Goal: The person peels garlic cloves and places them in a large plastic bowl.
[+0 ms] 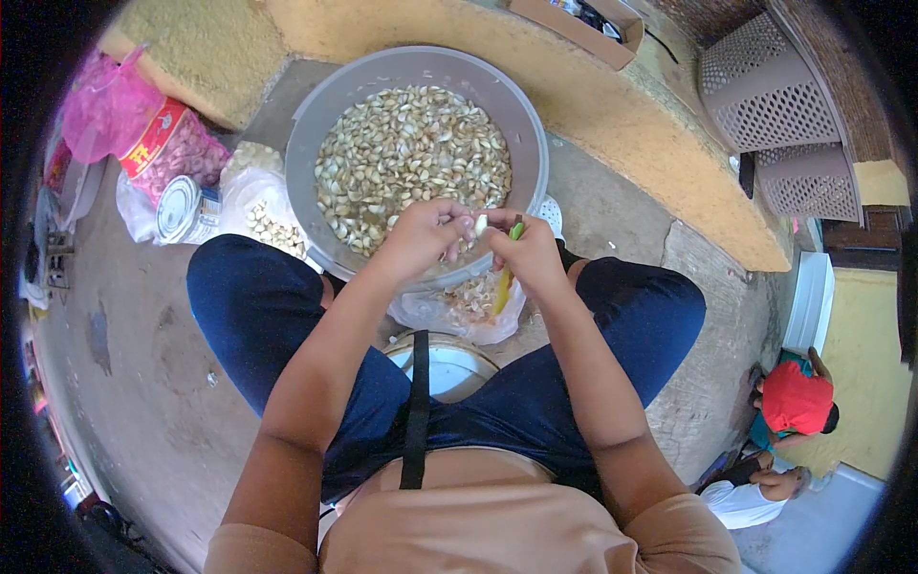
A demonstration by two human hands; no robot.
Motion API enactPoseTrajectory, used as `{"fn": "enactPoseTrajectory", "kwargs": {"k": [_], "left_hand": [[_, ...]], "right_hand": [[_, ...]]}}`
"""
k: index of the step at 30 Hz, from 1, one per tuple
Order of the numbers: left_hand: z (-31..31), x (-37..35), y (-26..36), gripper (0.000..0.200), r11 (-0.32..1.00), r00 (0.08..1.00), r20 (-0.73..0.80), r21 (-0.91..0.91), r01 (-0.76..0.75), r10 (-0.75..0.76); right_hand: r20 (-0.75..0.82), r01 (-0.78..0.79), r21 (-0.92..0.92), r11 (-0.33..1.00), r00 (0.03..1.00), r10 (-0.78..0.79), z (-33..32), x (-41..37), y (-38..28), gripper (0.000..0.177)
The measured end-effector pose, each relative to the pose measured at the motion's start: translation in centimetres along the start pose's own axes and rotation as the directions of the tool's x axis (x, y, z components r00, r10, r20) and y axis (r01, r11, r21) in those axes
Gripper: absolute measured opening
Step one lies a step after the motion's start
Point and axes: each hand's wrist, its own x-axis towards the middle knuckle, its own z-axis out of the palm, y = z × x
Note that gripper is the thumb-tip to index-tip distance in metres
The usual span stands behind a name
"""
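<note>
A pale garlic clove (480, 226) is between the fingertips of my two hands, over the near rim of a large grey tub (304, 143). My left hand (430, 234) is closed, with thumb and fingers pinching at the clove's left side. My right hand (526, 251) is closed round what looks like a green-handled knife (516, 231); its blade is hidden, and the thumb tip is by the clove. Many unpeeled garlic cloves (411, 158) soak in water in the tub. Below my hands, a plastic bag (478, 320) holds peel scraps, with a yellow strip (502, 292) beside it.
To the left are a bag of peeled cloves (273, 225), a tin can (186, 210) and a red-and-pink bag of garlic (182, 158). A low yellow wall (612, 153) curves behind the tub. Two people (796, 397) are at the far right, near stacked plastic baskets (779, 105).
</note>
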Motion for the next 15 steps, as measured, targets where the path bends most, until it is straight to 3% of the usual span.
{"fn": "enactPoseTrajectory", "kwargs": {"k": [2, 3, 8, 11, 15], "left_hand": [[-0.3, -0.3, 0.4, 0.015, 0.96, 0.994, 0.05, -0.261, 0.105, -0.095], [-0.4, -0.5, 0.5, 0.016, 0.91, 0.987, 0.083, -0.383, 0.158, -0.136], [0.1, -0.7, 0.4, 0.018, 0.908, 0.991, 0.001, -0.4, 0.124, -0.135], [0.1, -0.5, -0.3, 0.018, 0.92, 0.988, -0.036, -0.372, 0.126, -0.15], [-0.2, 0.6, -3.7, 0.014, 0.929, 0.976, 0.026, -0.3, 0.216, -0.218]], "right_hand": [[0.043, -0.074, 0.329, 0.941, 0.997, 0.063, 0.2, 0.1, 0.2, 0.026], [0.061, -0.105, 0.396, 0.912, 0.994, 0.088, 0.3, 0.1, 0.1, 0.025], [0.157, -0.198, 0.59, 0.783, 0.979, 0.13, 0.1, 0.4, 0.2, 0.022], [0.031, -0.133, 0.373, 0.918, 0.991, 0.131, -0.8, 0.8, -0.3, 0.023], [-0.142, -0.021, 0.28, 0.96, 0.988, 0.063, -3.3, 1.8, -0.7, 0.023]]}}
